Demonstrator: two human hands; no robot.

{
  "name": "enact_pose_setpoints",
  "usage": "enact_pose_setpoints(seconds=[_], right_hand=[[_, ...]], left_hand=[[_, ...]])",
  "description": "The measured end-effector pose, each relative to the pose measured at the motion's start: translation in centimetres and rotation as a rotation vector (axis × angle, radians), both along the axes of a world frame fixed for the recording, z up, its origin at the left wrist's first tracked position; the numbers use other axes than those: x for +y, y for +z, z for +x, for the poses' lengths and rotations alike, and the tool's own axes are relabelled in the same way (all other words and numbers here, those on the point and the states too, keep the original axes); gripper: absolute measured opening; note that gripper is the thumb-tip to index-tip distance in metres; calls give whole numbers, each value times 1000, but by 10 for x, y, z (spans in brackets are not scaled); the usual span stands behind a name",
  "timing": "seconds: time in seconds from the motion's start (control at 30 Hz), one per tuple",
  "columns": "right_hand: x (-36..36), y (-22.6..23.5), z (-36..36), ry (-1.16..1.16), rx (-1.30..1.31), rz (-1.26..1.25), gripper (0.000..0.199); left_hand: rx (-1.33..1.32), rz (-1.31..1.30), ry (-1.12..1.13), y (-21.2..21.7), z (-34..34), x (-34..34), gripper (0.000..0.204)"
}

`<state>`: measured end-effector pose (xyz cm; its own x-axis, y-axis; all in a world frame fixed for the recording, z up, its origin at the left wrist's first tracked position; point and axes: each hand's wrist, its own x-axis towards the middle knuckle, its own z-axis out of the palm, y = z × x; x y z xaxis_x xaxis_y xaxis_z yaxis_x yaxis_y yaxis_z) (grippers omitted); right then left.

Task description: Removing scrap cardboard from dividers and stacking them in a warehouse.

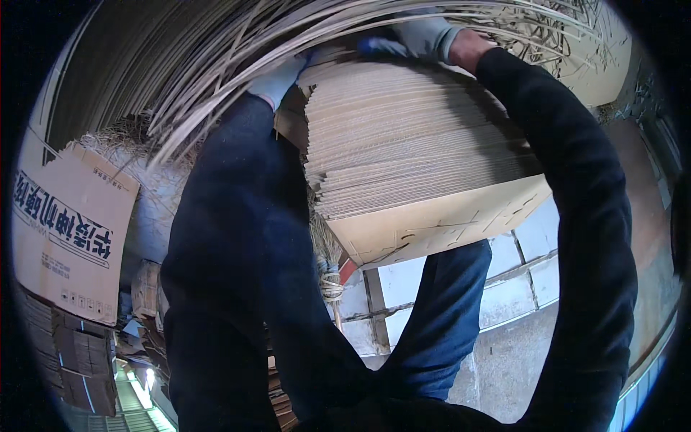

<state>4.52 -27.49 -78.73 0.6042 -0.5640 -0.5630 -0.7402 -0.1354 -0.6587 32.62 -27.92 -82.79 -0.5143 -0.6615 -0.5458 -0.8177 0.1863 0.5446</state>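
You hold a thick stack of flat brown corrugated cardboard sheets [410, 144] up in front of you, between both arms.

The stack's sheets lie face on face, edges toward you, its long axis tilting from lower left up to the right. Your left hand [277, 79], in a pale glove, presses its far left corner; your right hand [425, 36], gloved grey and blue, curls over the top far edge. Both dark sleeves reach upward. A printed cardboard box [68, 230] leans at left.
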Motion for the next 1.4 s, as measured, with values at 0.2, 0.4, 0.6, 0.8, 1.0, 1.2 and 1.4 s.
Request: enact_pose_setpoints(seconds=[0.2, 0.4, 0.6, 0.8, 1.0, 1.2, 1.4], right_hand=[[0, -7, 2, -18, -117, -56, 58], [-10, -6, 6, -6, -117, -71, 54], [-9, -1, -13, -15, -60, -61, 49], [-7, 9, -30, -10, -41, -41, 45], [-7, 8, -29, 10, -40, -18, 41], [1, 18, -49, -13, 12, -3, 37], [-5, 17, -34, 43, -35, 21, 33]], left_hand=[[64, 349, 313, 1, 24, -2, 50], [33, -86, -346, -26, 111, 44, 36], [-196, 575, 353, 32, -2, 14, 63], [-248, 502, 103, 28, -7, -3, 80], [-89, 317, 219, 25, -2, 6, 74], [154, 944, 401, 38, 0, -2, 62], [-377, 334, 234, 31, 12, 7, 62]])
